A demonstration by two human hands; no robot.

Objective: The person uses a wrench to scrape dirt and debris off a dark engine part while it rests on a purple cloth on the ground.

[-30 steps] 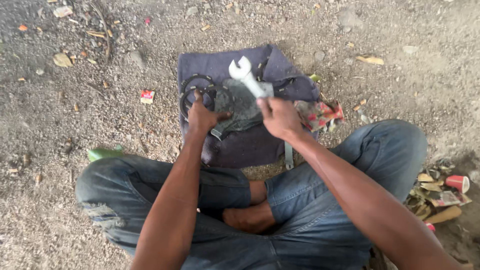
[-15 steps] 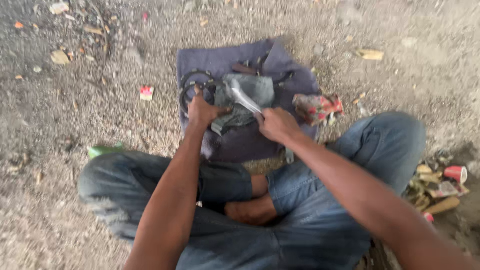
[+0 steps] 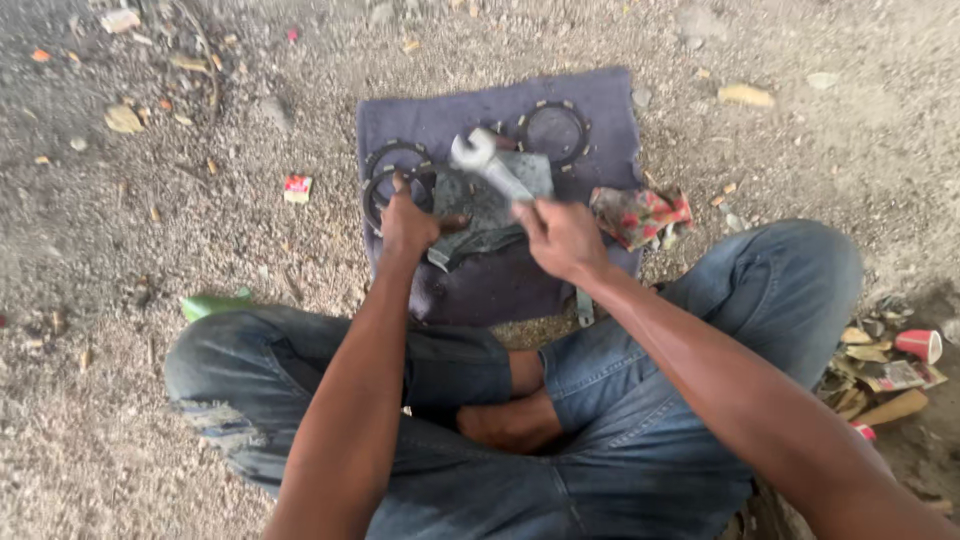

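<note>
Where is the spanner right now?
The spanner is in the right hand, raised over the purple cloth at frame centre, its open end beside the grey metal part.

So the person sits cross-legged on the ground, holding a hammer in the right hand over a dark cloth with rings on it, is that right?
Not quite: the right hand holds a spanner, not a hammer, as the head view shows. The rest stands: the person sits cross-legged on the ground, over a dark cloth with rings on it.

Soft, even daylight with no hard shadows or glare, though the right hand [image 3: 562,238] gripping the wrench [image 3: 488,163] is smeared by motion blur.
</note>
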